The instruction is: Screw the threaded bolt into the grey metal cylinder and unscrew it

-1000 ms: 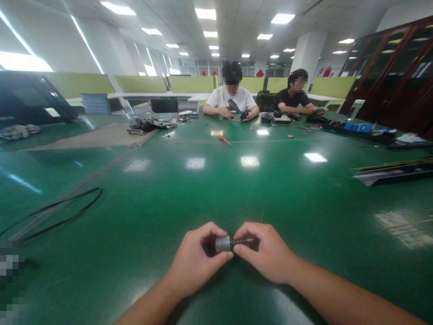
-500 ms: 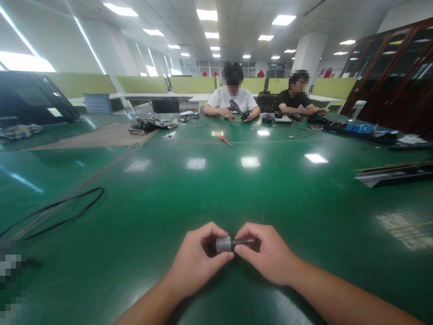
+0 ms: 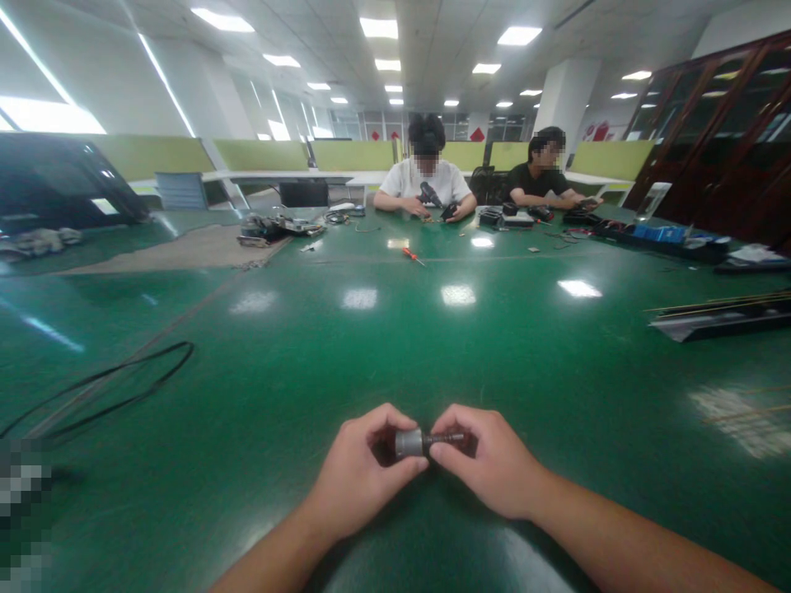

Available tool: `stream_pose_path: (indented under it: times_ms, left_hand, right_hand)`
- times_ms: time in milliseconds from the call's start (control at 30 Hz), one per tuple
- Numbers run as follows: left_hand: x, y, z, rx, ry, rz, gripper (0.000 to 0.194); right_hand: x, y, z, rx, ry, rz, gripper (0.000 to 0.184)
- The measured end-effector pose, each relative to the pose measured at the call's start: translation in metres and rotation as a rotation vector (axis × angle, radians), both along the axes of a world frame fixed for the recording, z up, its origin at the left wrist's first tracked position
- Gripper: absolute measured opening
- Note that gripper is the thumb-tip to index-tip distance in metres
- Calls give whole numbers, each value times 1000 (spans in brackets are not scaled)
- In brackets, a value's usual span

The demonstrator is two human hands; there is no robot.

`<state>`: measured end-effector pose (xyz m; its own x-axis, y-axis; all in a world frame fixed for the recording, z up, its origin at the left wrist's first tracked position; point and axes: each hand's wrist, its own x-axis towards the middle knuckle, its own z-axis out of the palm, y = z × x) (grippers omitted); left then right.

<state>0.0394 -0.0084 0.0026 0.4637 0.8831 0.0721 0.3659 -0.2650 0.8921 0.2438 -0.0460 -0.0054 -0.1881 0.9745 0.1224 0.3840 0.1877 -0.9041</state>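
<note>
Close to me, low over the green table [image 3: 395, 354], a grey metal cylinder with a thin ridged shaft [image 3: 409, 443] lies level between my hands. I cannot make out its exact kind; it resembles a small motor or a hole saw. My left hand [image 3: 364, 473] is closed round the cylinder, with the thumb in front and the index finger over the top. Pinched between the thumb and fingers of my right hand [image 3: 488, 461] is the shaft, its tip pointing right. The fingers behind the piece are partly hidden.
A black cable loop [image 3: 142, 383] lies at left, an orange screwdriver [image 3: 411, 255] farther off. Dark trays [image 3: 710, 321] with thin rods stand at right. Across the table, a person [image 3: 426, 181] handles a drill; another person [image 3: 544, 181] sits beside. Parts [image 3: 272, 229] pile up far left.
</note>
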Motion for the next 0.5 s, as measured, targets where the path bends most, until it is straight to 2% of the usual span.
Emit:
stream_pose_path:
  times_ms: [500]
  left_hand:
    - [-1, 1, -1, -20, -18, 0, 24]
  right_hand:
    - [0, -1, -2, 6, 8, -3, 2]
